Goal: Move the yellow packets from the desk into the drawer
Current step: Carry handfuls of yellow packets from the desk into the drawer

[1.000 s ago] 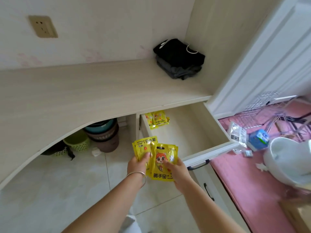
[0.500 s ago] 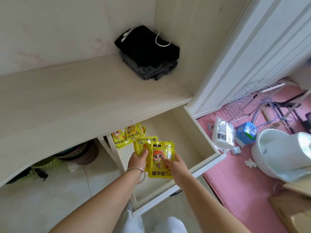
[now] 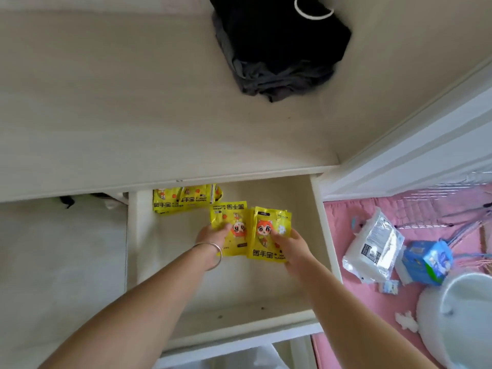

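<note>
Yellow packets [image 3: 270,235] over open drawer [image 3: 318,230], two bunches side by side, long axes running front to back. Left bunch [image 3: 230,226] print upside down, top edge toward person; right bunch cartoon upright, text at near edge. Left hand [image 3: 211,237] grip closed on left bunch, bracelet [image 3: 213,255] on wrist. Right hand [image 3: 291,242] grip closed on right bunch. More packets [image 3: 186,199] lying flat at drawer's back left corner, partly under tabletop [image 3: 106,115]. Dark folded clothes [image 3: 277,46] on tabletop, far right.
</note>
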